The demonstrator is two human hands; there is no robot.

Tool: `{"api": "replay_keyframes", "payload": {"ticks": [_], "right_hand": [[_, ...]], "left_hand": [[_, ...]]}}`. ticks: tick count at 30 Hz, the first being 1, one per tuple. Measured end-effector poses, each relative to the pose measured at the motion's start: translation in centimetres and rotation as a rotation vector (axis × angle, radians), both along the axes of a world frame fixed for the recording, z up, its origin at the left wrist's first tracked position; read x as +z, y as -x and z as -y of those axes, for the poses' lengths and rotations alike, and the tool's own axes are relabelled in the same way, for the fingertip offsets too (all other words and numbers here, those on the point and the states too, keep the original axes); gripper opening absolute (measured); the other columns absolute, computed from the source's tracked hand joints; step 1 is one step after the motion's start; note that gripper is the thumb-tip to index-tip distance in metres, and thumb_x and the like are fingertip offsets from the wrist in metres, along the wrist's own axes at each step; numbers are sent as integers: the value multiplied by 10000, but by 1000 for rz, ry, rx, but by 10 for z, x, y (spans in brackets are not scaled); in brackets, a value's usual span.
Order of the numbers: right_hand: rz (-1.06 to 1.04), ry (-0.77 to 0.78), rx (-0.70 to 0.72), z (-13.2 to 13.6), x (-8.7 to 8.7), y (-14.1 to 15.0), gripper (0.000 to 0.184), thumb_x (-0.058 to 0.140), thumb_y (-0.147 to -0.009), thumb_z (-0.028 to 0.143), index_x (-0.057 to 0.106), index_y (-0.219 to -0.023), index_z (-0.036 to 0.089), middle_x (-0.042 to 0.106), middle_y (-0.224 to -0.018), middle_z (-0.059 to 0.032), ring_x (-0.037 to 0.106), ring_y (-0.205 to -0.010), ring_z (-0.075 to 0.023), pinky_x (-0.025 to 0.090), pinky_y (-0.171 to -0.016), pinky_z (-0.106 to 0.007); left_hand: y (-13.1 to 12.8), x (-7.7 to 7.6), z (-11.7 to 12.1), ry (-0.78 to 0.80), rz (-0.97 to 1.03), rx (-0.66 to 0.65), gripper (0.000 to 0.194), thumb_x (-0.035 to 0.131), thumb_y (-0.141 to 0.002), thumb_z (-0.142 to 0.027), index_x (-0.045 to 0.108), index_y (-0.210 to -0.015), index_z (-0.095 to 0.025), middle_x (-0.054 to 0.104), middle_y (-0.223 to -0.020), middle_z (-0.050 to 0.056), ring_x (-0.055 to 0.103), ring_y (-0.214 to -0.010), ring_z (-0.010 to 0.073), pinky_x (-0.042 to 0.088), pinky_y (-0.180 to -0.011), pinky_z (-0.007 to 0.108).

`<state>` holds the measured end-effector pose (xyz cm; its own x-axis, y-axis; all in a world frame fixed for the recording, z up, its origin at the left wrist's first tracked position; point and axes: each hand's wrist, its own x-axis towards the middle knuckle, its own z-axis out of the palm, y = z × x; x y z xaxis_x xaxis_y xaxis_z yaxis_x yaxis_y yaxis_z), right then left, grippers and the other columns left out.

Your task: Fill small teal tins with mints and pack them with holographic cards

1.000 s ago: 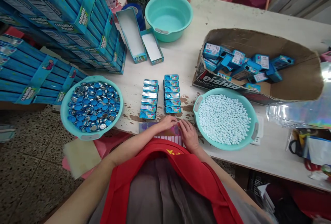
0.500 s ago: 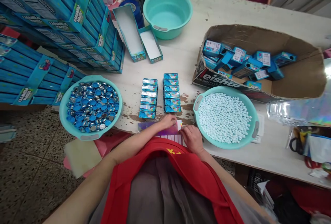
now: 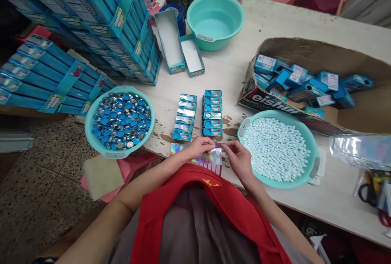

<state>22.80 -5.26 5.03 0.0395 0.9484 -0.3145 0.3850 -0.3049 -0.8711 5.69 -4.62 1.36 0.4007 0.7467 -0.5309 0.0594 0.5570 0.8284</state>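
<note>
Above a row of shiny holographic packets (image 3: 216, 156) at the table's front edge, my two hands work close together. My left hand (image 3: 200, 148) is closed, fingers curled in a pinch. Its fingertips almost meet those of my right hand (image 3: 240, 158), where thumb and index finger press together. Whatever lies between them is too small to make out. Just beyond stand two rows of small blue boxes: a left row (image 3: 185, 118) and a right row (image 3: 212, 113) with round recesses on top. To the right, a turquoise basin of pale blue candies (image 3: 275, 150) sits near my right hand.
At left, a turquoise basin (image 3: 89, 127) holds blue and silver caps beside tall stacks of blue cartons (image 3: 122, 32). An empty turquoise basin (image 3: 215, 20) and two open trays (image 3: 192, 56) stand behind. A cardboard box (image 3: 360, 117) with blue boxes is at right.
The view has shifted, so things sit further right. My hands have lifted off the holographic packets and come together at the fingertips; more of the packets' shiny top shows.
</note>
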Motion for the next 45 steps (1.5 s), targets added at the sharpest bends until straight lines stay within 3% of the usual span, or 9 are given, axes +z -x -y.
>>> {"api": "replay_keyframes", "payload": {"ticks": [7, 13, 20, 26, 31, 34, 37, 40, 45], "right_hand": [[-172, 61, 66, 2, -31, 87, 333, 699, -648, 507, 676, -696, 177, 646, -695, -32, 552, -595, -152, 478, -583, -303], [-223, 177, 110, -4, -44, 133, 265, 661, -651, 435, 655, -690, 172, 627, -577, -7, 532, -490, -142, 434, -491, -266], [98, 128, 218, -10, -42, 136, 186, 571, -694, 359, 649, -658, 193, 603, -531, 15, 568, -526, -165, 401, -548, -263], [332, 69, 324, -17, -40, 132, 178, 582, -691, 369, 561, -607, 214, 584, -548, 14, 543, -545, -168, 341, -546, -263], [261, 77, 227, -13, -41, 118, 326, 623, -678, 477, 499, -818, 210, 547, -563, 40, 547, -543, -182, 364, -543, -270], [256, 111, 219, -13, -48, 118, 503, 657, -644, 570, 479, -927, 194, 576, -609, 23, 581, -597, -210, 379, -549, -283], [185, 205, 195, -15, -60, 122, 541, 676, -621, 587, 485, -924, 182, 582, -617, 12, 582, -589, -210, 408, -539, -296], [33, 242, 154, -15, -73, 122, 584, 723, -573, 572, 504, -937, 170, 626, -692, -15, 602, -629, -207, 464, -567, -312], [-303, 132, 132, -13, -83, 122, 624, 725, -619, 516, 529, -1105, 179, 662, -1081, -101, 637, -933, -227, 521, -782, -362]], "left_hand": [[96, 29, 19, -202, -431, 110, 215, 464, -806, -323, 570, -925, -178, 506, -595, -51, 483, -585, 114, 358, -580, 223], [140, 19, 14, -327, -715, -42, 173, 391, -852, -264, 511, -958, -200, 527, -676, -36, 498, -642, 138, 351, -617, 235], [141, 3, 11, -435, -840, -179, 186, 361, -873, -204, 483, -1013, -214, 611, -890, 20, 568, -801, 176, 378, -697, 253], [136, -13, 15, -342, -788, -75, 211, 351, -879, -199, 466, -1056, -201, 616, -810, 15, 578, -742, 175, 418, -687, 267], [122, -25, 27, -184, -897, 181, 261, 410, -873, -230, 538, -1094, -174, 671, -970, 97, 621, -959, 227, 447, -860, 341], [106, -29, 40, -198, -699, 448, 430, 340, -919, -396, 509, -1238, -160, 588, -1260, 128, 503, -1225, 222, 384, -1025, 346], [93, -36, 55, -149, -467, 445, 575, 290, -908, -539, 466, -1325, -185, 530, -1354, 99, 435, -1303, 215, 342, -1086, 347], [91, -46, 62, -80, -456, 435, 633, 286, -894, -592, 460, -1344, -181, 477, -1408, 104, 391, -1339, 225, 299, -1122, 363], [94, -49, 37, -148, -435, 580, 661, 254, -919, -571, 260, -1459, -191, 296, -1520, 103, 284, -1397, 207, 275, -1135, 372]]}}
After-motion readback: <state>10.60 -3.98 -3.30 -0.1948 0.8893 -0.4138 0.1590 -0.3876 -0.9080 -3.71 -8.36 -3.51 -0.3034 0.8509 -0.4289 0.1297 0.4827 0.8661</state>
